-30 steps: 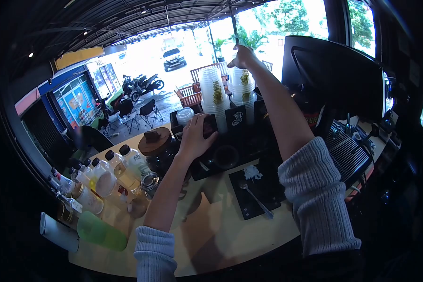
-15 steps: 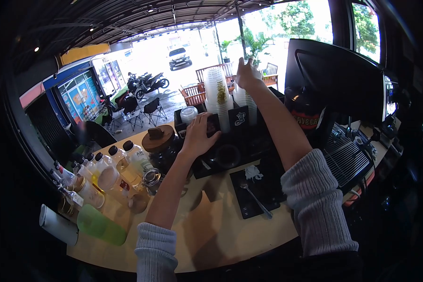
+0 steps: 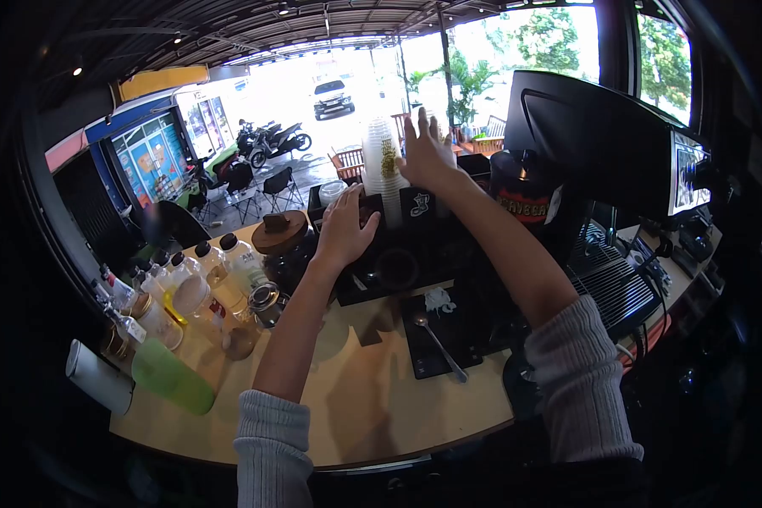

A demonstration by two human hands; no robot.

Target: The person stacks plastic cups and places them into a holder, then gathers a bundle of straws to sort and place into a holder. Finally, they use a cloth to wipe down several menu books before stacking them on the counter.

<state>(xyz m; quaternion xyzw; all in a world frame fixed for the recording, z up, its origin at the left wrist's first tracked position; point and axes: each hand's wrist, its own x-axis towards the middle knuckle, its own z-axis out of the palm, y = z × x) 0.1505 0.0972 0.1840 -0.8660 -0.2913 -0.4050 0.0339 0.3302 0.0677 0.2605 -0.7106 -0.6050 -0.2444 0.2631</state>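
My left hand lies over the left front of a black organizer, fingers stretched out and thumb apart, close to a small stack of clear lids. Higher up, my right hand is raised with fingers spread, nothing visible in it. Its fingertips overlap the right side of a tall stack of clear plastic cups with a yellow print. A second cup stack behind this hand is mostly hidden.
A spoon and crumpled white tissue lie on a black mat. Bottles, a wooden-lidded jar and a green cup line the left. A coffee machine stands right.
My right hand has come down and left from the top of the second cup stack, its fingers now spread. My left hand stays at the organizer, while the view has shifted slightly.
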